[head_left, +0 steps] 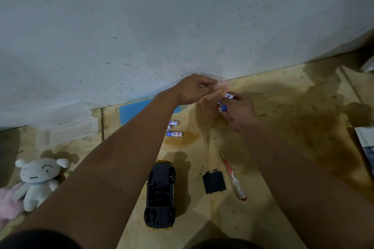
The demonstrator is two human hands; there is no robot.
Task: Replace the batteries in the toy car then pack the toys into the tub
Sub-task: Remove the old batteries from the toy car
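The toy car [160, 195] lies upside down on the wooden floor near me, its battery bay uncovered. The black battery cover [214, 182] and several small screws [200, 172] lie just right of it, beside a red-handled screwdriver [233, 177]. My right hand [238, 113] grips a few blue-and-white batteries [225, 102]. My left hand [194, 89] pinches a piece of clear plastic wrap [223, 82] above them, near the wall. Three loose batteries [173, 129] lie on the floor under my left forearm. A clear plastic tub [66, 125] stands at the left by the wall.
A white plush toy [39, 178] sits at the left, with a pink soft toy [8, 202] at the frame's edge. A blue sheet [139, 109] lies by the wall. Printed paper [366, 143] lies at the right edge. The grey wall runs across the back.
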